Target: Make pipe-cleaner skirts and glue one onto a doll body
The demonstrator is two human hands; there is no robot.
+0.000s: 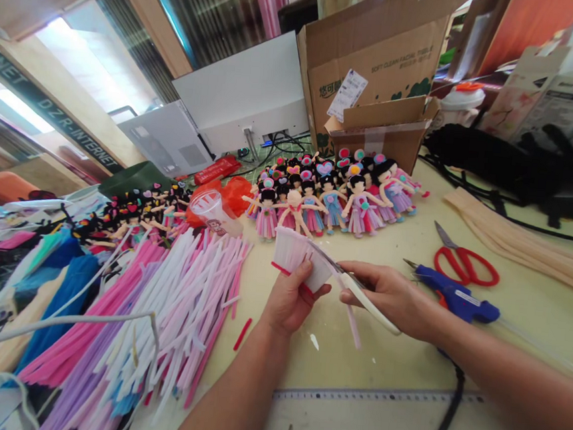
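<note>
My left hand (285, 300) grips a pale pink and white fuzzy piece (288, 247) with a red lower edge, made of pipe cleaners side by side; the thumb presses on its front. In my right hand (397, 295) is a pair of scissors (366, 301) with cream handles. Their metal blades reach across the top of the pale piece, and my fingers hide part of the handles. A light pink pipe cleaner (353, 324) hangs down beneath the scissors. On the table to the left, a short red pipe cleaner piece (242, 333) lies near my left wrist.
Pipe cleaners (167, 312) in pink, white and purple are heaped on the left. Several small dolls (328, 202) stand behind my hands, before a cardboard box (375, 55). Red-handled scissors (467, 264) and a blue glue gun (455, 295) lie right; a ruler (376, 395) lies in front.
</note>
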